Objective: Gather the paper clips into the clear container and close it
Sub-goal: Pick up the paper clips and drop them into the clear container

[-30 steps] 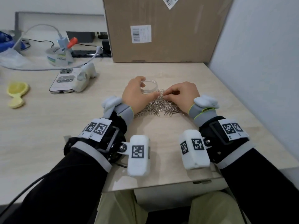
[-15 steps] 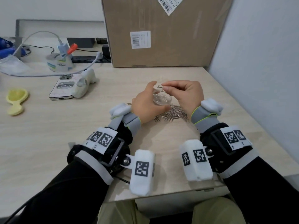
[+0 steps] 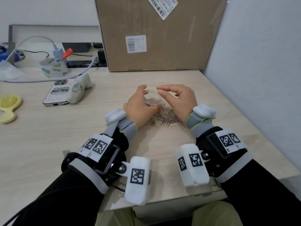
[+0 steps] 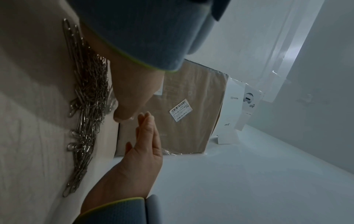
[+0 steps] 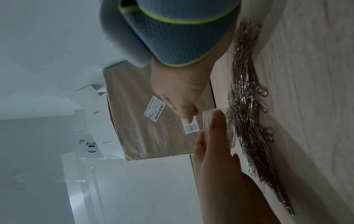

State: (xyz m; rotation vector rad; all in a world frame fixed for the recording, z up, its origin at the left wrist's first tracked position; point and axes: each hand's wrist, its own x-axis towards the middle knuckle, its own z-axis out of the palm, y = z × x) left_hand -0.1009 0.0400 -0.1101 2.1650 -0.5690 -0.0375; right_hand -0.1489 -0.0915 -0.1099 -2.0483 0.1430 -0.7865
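Several paper clips lie inside the clear container [image 3: 153,99], a small round dish held just above the tabletop [image 3: 48,136] at the centre of the head view. The left hand [image 3: 138,106] supplies the grip on it: thumb on the far rim, fingers curled round the near wall. The dish is open at the top, and no lid shows in any view. In the right wrist view the container [image 5: 218,128] appears as a pale transparent wall behind a left fingertip.

The right hand [image 3: 177,98] hovers just right of the dish, thumb and forefinger near each other above the rim and the other fingers loosely curled; nothing shows between the fingertips, so this hand is empty and relaxed. In the left wrist view it [image 4: 143,151] stands with fingers nearly straight.

The pile of paper clips [image 3: 162,118] rests on the tabletop below the dish, between the two wrists, spread as a silver tangle; the same pile [image 4: 86,106] runs along the left of the left wrist view.

A cardboard box [image 3: 159,35] with barcode labels stands at upper centre. A phone [image 3: 57,95] lies at middle left, a yellow object [image 3: 9,106] at the far left edge, and a grey wall [image 3: 260,79] fills the right.
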